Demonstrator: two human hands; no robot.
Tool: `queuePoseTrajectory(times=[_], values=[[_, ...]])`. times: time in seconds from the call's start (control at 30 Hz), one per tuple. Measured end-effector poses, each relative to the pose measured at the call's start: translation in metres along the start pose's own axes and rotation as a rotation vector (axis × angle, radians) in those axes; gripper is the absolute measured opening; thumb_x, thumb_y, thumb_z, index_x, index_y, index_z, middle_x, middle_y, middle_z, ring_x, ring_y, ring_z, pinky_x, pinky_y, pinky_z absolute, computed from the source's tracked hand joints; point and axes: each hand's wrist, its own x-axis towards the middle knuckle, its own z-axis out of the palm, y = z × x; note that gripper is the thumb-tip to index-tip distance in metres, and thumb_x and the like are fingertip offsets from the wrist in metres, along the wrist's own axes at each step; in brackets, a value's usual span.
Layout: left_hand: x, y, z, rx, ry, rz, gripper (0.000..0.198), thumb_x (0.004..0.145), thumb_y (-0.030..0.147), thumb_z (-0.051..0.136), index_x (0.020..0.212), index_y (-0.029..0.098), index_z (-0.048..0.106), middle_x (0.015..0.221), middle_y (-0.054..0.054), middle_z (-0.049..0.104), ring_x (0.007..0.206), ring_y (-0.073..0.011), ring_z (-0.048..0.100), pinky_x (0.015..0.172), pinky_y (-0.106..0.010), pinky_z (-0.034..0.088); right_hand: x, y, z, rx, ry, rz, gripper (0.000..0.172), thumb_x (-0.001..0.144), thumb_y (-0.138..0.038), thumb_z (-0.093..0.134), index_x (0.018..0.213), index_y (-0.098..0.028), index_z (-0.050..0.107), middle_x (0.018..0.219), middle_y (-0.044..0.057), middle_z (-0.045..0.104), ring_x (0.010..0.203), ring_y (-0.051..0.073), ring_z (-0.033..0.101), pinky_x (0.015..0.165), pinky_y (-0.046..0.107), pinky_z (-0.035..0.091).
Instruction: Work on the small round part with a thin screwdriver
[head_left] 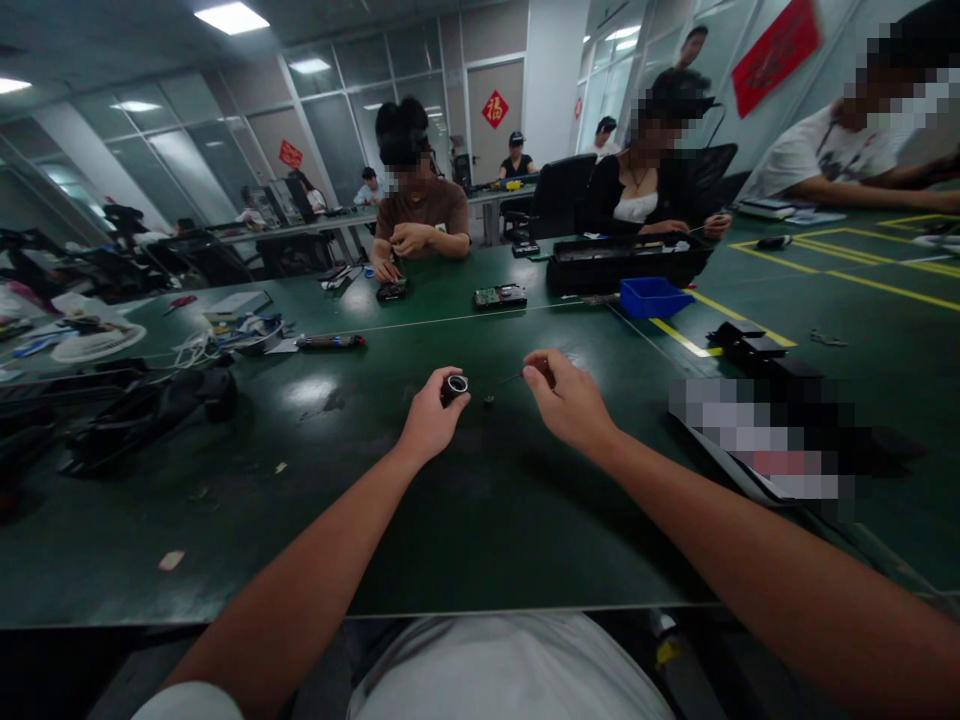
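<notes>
My left hand (433, 415) is closed round a small black cylinder (457, 385) with a pale ring at its open end, which faces up towards me. My right hand (566, 400), its fingers curled in a pinch, holds a thin screwdriver (513, 377). The slim shaft points left, towards the cylinder, without touching it; most of the handle is hidden in the fingers. Between both hands a tiny metallic part (489, 400) lies on the green table (450, 540), too small to name.
A dark pen-like tool (330, 341) lies at left, near black housings (150, 410) and a cable bundle (255, 332). A circuit-board device (500, 296) and a blue bin (655, 297) stand farther back. Papers (757, 450) lie at right. Co-workers (420, 200) sit opposite.
</notes>
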Motion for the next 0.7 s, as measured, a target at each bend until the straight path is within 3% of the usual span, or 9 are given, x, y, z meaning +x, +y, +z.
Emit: queuePoseTrajectory(times=[0.13,0.27,0.37,0.53,0.7], values=[[0.002,0.006,-0.003,0.082,-0.026,-0.015,0.037,0.093,0.026,0.057,0.13,0.021,0.052,0.121,-0.009,0.064,0.11,-0.0217,0.061,0.101,-0.04,0.047,0.001,0.002,0.001,-0.001,0.004,0.008,0.022,0.096,-0.036,0.05,0.106,-0.022,0.063,0.092,0.008,0.072,0.081,0.024,0.066,0.073,0.038,0.047],[0.008,0.014,-0.004,0.289,-0.146,-0.01,0.034,0.089,0.041,0.064,0.117,0.022,0.061,0.109,-0.009,0.067,0.097,-0.0253,0.064,0.087,-0.04,0.051,0.001,0.002,0.002,-0.006,0.005,-0.001,0.022,0.097,-0.035,0.05,0.106,-0.021,0.063,0.092,0.008,0.072,0.08,0.023,0.066,0.073,0.037,0.047],[0.013,0.017,0.001,0.422,-0.288,0.052,0.027,0.092,0.036,0.059,0.114,0.023,0.066,0.107,-0.009,0.07,0.098,-0.0273,0.065,0.086,-0.041,0.052,0.0,0.002,0.002,-0.004,0.001,-0.005,0.021,0.097,-0.036,0.05,0.106,-0.021,0.063,0.091,0.007,0.072,0.079,0.023,0.066,0.072,0.037,0.047],[0.022,0.013,0.021,0.647,-0.387,0.154,0.039,0.093,0.033,0.055,0.131,0.026,0.063,0.116,-0.012,0.067,0.104,-0.0308,0.064,0.087,-0.042,0.052,0.0,0.002,0.002,-0.005,0.012,0.002,0.02,0.096,-0.034,0.05,0.105,-0.022,0.063,0.091,0.007,0.072,0.081,0.024,0.066,0.073,0.037,0.047],[0.032,0.01,0.032,0.727,-0.388,0.17,0.027,0.09,0.029,0.055,0.11,0.024,0.073,0.104,-0.012,0.068,0.095,-0.0291,0.065,0.085,-0.04,0.053,0.001,0.004,0.002,-0.001,0.008,-0.003,0.02,0.097,-0.035,0.049,0.106,-0.023,0.063,0.091,0.007,0.073,0.081,0.024,0.067,0.072,0.037,0.047]])
